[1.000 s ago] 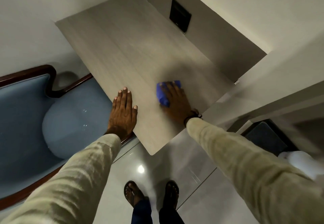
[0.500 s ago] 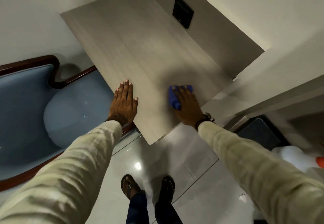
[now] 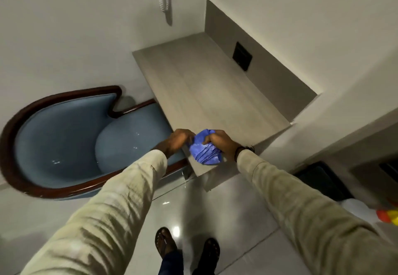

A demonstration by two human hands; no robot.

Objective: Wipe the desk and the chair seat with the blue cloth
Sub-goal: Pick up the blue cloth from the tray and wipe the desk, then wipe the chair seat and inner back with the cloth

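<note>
I've lifted the blue cloth (image 3: 204, 153) off the desk (image 3: 206, 94); my right hand (image 3: 221, 143) grips it bunched above the near corner, my left hand (image 3: 178, 140) seemingly pinching its edge. Desk finished, I judge; chair seat (image 3: 129, 145) next.

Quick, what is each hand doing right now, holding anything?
Left hand: closed on one edge of the blue cloth.
Right hand: closed around the same cloth, bunched up above the desk corner.
</note>
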